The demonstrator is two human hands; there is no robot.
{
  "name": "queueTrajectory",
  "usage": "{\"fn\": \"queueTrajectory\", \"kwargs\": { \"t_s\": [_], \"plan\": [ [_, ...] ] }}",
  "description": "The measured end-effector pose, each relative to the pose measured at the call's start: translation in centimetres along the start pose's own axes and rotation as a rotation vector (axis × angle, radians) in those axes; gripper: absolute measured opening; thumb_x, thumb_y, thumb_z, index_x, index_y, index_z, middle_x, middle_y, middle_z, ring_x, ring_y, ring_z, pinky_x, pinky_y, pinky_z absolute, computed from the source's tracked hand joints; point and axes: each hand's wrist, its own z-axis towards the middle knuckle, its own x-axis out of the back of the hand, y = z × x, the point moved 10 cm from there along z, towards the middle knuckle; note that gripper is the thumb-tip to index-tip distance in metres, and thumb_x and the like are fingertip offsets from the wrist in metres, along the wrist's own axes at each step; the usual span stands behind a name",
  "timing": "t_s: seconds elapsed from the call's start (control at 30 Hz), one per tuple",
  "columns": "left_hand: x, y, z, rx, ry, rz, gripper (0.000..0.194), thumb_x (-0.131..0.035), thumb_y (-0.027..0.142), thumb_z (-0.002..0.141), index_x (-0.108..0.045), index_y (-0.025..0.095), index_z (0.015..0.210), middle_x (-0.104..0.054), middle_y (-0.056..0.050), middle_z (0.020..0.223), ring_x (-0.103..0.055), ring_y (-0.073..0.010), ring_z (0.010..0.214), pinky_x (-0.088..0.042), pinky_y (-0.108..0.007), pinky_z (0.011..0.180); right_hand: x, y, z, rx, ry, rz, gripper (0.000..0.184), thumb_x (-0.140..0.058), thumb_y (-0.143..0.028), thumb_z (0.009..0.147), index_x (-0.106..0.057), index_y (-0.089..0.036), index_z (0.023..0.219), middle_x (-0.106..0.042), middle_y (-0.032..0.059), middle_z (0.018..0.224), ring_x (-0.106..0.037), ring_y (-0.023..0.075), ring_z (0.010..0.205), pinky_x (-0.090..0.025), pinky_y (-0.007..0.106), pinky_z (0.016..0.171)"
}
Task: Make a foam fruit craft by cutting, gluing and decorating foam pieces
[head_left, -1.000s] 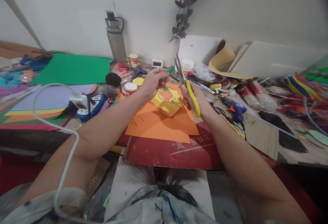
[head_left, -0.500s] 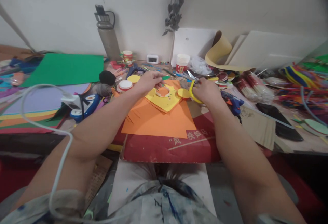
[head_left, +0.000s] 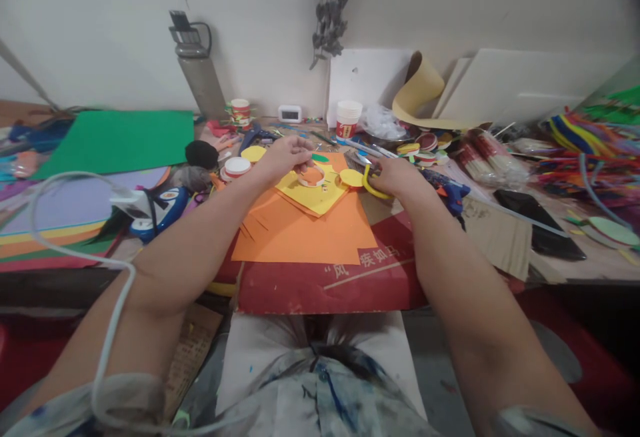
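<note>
Yellow-handled scissors (head_left: 371, 187) are in my right hand (head_left: 395, 175), their blades pointing up and to the left. My left hand (head_left: 293, 155) hovers over the paper with loosely curled fingers, and nothing shows between them. Just right of its fingertips lies a small green oval piece (head_left: 320, 157). Below that hand is a white-rimmed ring with an orange middle (head_left: 313, 177), on a yellow paper sheet (head_left: 316, 202). A yellow disc (head_left: 352, 178) lies between the ring and the scissors. Under these spreads a larger orange sheet (head_left: 300, 237).
A red cardboard piece (head_left: 320, 293) lies beneath the sheets at the table edge. Stacked paper cups (head_left: 349, 120), a grey bottle (head_left: 200, 73) and a small white clock (head_left: 290, 114) stand at the back. A glue gun (head_left: 450, 190) lies right; a white cable (head_left: 123, 303) crosses my left arm.
The green piece was between my left fingers and now lies apart from them on the paper. My right hand has lowered and tilted the scissors. The whole view has shifted slightly.
</note>
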Motion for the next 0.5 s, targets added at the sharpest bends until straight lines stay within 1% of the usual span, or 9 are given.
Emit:
{"fn": "queueTrajectory", "kwargs": {
  "t_s": [0.03,0.1,0.13,0.2,0.27,0.33,0.4,0.43,0.5],
  "plan": [
    [0.0,0.0,0.0,-0.003,0.001,-0.002,0.015,-0.077,0.006,0.083,-0.065,0.015,0.084,-0.071,-0.002,0.064,-0.06,-0.0089,0.049,-0.045,-0.021,0.053,0.4,-0.1,-0.2,0.003,0.018,-0.005,0.056,-0.07,-0.027,0.086,-0.069,-0.018,0.14,-0.072,0.0235,0.128,-0.068,0.0409,0.119,-0.051,0.053,0.102],
    [0.1,0.1,0.0,-0.018,-0.001,0.005,0.018,-0.077,0.007,0.083,-0.062,0.015,0.081,-0.072,-0.002,0.065,-0.061,-0.009,0.05,-0.046,-0.021,0.053,1.8,-0.6,-0.6,-0.001,0.124,0.022,0.048,-0.068,-0.026,0.088,-0.073,-0.017,0.135,-0.069,0.0254,0.131,-0.064,0.0445,0.123,-0.048,0.059,0.104],
    [0.0,0.2,-0.1,-0.032,-0.006,0.014,0.017,-0.078,0.007,0.083,-0.063,0.015,0.08,-0.072,-0.003,0.065,-0.061,-0.0087,0.05,-0.046,-0.021,0.053,2.7,-1.2,-1.0,0.021,0.193,0.083,0.042,-0.064,-0.026,0.09,-0.075,-0.015,0.13,-0.07,0.0253,0.13,-0.064,0.0435,0.122,-0.048,0.058,0.103],
    [-0.3,0.4,-0.1,-0.064,-0.031,0.035,0.014,-0.079,0.009,0.083,-0.066,0.014,0.08,-0.072,-0.004,0.066,-0.061,-0.0082,0.051,-0.046,-0.021,0.053,3.8,-3.2,-1.7,0.14,0.284,0.316,0.036,-0.057,-0.028,0.096,-0.076,-0.015,0.124,-0.074,0.0196,0.12,-0.068,0.0346,0.11,-0.051,0.05,0.1],
    [-0.9,0.6,-0.3,-0.092,-0.07,0.05,0.014,-0.082,0.011,0.081,-0.068,0.013,0.08,-0.072,-0.003,0.066,-0.061,-0.008,0.051,-0.047,-0.021,0.054,3.5,-5.6,-2.2,0.275,0.259,0.585,0.033,-0.055,-0.033,0.098,-0.076,-0.017,0.118,-0.078,0.0115,0.106,-0.069,0.0258,0.095,-0.053,0.041,0.091],
    [-1.7,0.8,-0.5,-0.113,-0.111,0.06,0.017,-0.085,0.012,0.078,-0.069,0.013,0.081,-0.071,-0.002,0.064,-0.061,-0.0079,0.052,-0.046,-0.02,0.056,2.6,-7.4,-2.4,0.345,0.19,0.743,0.027,-0.059,-0.035,0.095,-0.077,-0.018,0.106,-0.078,0.007,0.095,-0.066,0.0212,0.085,-0.052,0.035,0.082],
    [-2.4,0.9,-0.8,-0.128,-0.137,0.071,0.019,-0.088,0.014,0.076,-0.069,0.013,0.082,-0.07,-0.002,0.065,-0.06,-0.008,0.054,-0.046,-0.02,0.057,1.4,-8.5,-2.4,0.356,0.13,0.795,0.019,-0.064,-0.034,0.092,-0.075,-0.019,0.088,-0.074,0.0042,0.082,-0.061,0.0181,0.074,-0.048,0.032,0.074],
    [-2.6,1.0,-0.9,-0.13,-0.136,0.075,0.02,-0.088,0.017,0.077,-0.069,0.014,0.084,-0.071,-0.002,0.065,-0.06,-0.0084,0.054,-0.046,-0.021,0.058,0.9,-8.6,-2.3,0.345,0.106,0.81,0.018,-0.066,-0.033,0.09,-0.073,-0.019,0.08,-0.071,0.0029,0.076,-0.058,0.0167,0.07,-0.046,0.032,0.071],
    [-2.0,1.0,-0.8,-0.122,-0.084,0.104,0.021,-0.085,0.027,0.083,-0.069,0.015,0.09,-0.071,-0.003,0.068,-0.06,-0.0101,0.055,-0.046,-0.023,0.059,0.1,-8.3,-1.9,0.285,0.082,0.851,0.021,-0.068,-0.03,0.089,-0.069,-0.019,0.071,-0.066,0.0008,0.067,-0.052,0.0142,0.063,-0.042,0.03,0.065]
  ]
}}
